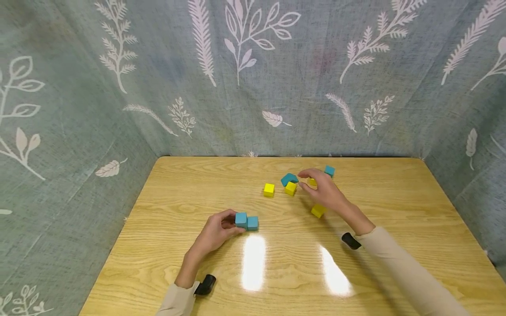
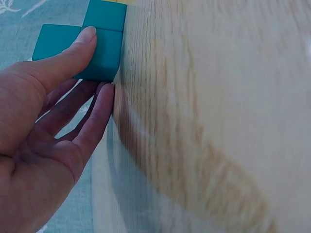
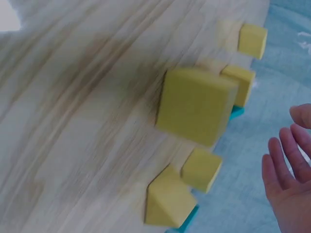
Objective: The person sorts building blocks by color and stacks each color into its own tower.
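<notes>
Gripping blue cubes (image 1: 241,220), left hand (image 1: 216,230); right hand (image 1: 324,191) unclasped near far table edge (image 1: 221,158), wide gap between

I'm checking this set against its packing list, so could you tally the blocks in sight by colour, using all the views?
Blue blocks: 5
Yellow blocks: 5
Total in sight: 10

Glossy yellow-brown wood-grain counter (image 1: 178,184), two bright white light reflections (image 1: 253,263) on its near half, grey-green fabric drape (image 1: 225,101) with white leaf-and-sprig prints behind and on both sides.
</notes>
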A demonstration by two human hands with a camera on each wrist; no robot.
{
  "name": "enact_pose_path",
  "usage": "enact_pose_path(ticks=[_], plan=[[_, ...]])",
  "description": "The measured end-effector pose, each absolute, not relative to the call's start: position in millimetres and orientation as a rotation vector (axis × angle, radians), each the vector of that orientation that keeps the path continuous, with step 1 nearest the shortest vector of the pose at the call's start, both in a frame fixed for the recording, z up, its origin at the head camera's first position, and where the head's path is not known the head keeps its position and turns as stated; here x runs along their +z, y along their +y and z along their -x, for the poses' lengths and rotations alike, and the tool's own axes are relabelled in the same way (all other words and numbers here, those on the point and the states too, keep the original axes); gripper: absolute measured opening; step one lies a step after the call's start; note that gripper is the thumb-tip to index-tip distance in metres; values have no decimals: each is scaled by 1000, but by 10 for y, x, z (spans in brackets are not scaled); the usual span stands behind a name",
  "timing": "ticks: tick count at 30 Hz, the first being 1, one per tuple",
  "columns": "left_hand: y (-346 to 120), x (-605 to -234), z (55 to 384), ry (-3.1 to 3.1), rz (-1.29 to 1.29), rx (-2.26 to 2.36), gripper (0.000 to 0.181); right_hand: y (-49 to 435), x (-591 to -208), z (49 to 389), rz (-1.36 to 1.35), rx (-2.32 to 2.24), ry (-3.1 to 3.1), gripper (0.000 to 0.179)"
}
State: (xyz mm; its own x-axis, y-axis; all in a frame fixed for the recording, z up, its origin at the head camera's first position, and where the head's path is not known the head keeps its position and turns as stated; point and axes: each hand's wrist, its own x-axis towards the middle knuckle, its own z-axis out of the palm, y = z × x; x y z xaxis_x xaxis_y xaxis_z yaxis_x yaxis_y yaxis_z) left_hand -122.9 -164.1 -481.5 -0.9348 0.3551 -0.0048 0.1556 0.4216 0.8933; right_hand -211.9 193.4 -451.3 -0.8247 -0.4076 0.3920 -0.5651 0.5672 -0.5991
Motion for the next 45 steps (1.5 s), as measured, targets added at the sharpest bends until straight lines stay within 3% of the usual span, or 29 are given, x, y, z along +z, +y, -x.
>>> enact_pose_path(ticks=[24, 45], plan=[[-1599, -4872, 1229, 2442, -471, 1561, 29, 2677, -4720, 2419, -549, 952, -2697, 33], [-1684, -4883, 1248, 2449, -473, 1564, 29, 2672, -4690, 2446, -500, 1125, -2794, 38]])
